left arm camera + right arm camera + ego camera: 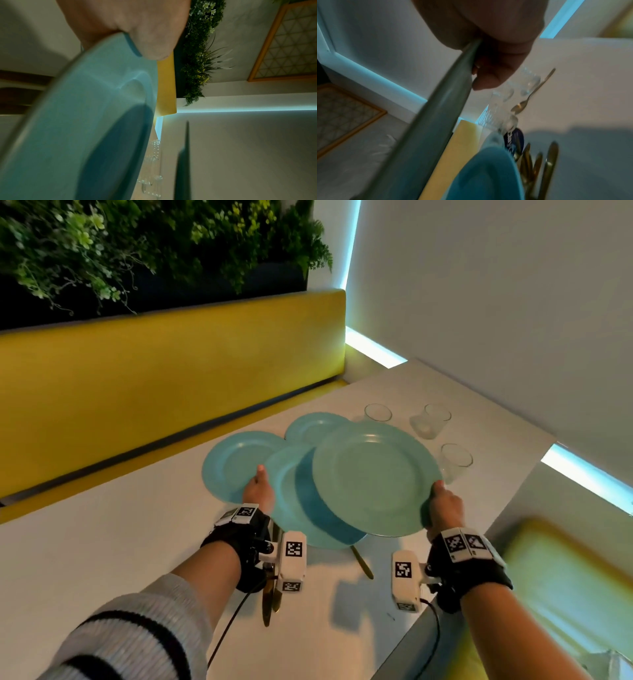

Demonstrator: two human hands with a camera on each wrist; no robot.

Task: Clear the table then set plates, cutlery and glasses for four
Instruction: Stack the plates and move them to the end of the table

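Teal plates all over this white table (102, 542). Left to right: one plate (233, 463) flat on the far left, then my left hand (258, 491) pinching the rim of a second plate (287, 491), thumb on top. Right hand (445, 508) grips the edge of the top plate (373, 477), held up and overlapping the rest, fingers curled under. Gold cutlery (270, 601) sits by my left wrist, three glasses (430, 421) on the right.
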